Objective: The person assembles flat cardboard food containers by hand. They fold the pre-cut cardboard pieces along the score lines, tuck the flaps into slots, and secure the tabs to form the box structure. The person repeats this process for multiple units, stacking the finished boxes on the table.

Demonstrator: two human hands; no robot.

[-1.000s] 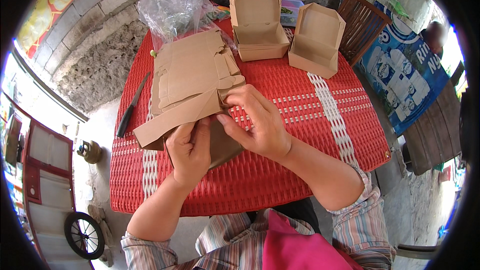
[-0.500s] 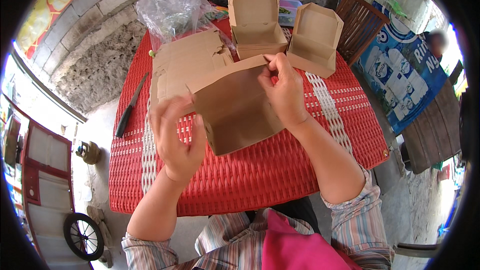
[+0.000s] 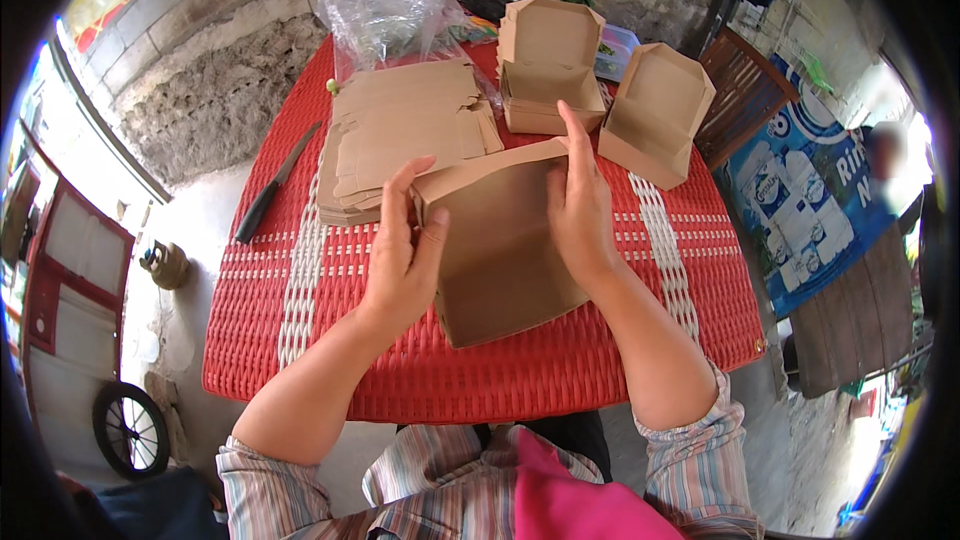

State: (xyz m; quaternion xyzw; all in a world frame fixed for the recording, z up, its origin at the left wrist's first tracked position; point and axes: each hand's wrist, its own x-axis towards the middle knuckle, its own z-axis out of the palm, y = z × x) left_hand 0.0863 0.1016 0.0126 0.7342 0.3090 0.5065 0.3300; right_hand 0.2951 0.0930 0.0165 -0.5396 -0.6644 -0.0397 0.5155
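A brown cardboard box (image 3: pixel 510 260), partly folded into shape, stands tilted in front of me with its inside facing me. My left hand (image 3: pixel 403 250) grips its left wall, thumb on the near side and fingers behind. Along the right wall lies my right hand (image 3: pixel 582 215), fingers stretched upward and palm pressing inward, so the box is held between both hands. Just behind it is a stack of flat cardboard blanks (image 3: pixel 400 130). Farther back, folded boxes with raised lids (image 3: pixel 550 90) sit nested, and another open box (image 3: pixel 650 120) stands to their right.
All this is on a red and white woven table (image 3: pixel 500 380). A black-handled knife (image 3: pixel 275 190) lies at the left. Toward the back are a clear plastic bag (image 3: pixel 385 15) and a plastic tub with greens (image 3: pixel 613 52). A wooden chair (image 3: pixel 745 90) stands at the far right.
My right hand has let go of its pinch at the far corner and now lies along the right wall. My left hand has come onto the left wall. The view has shifted slightly.
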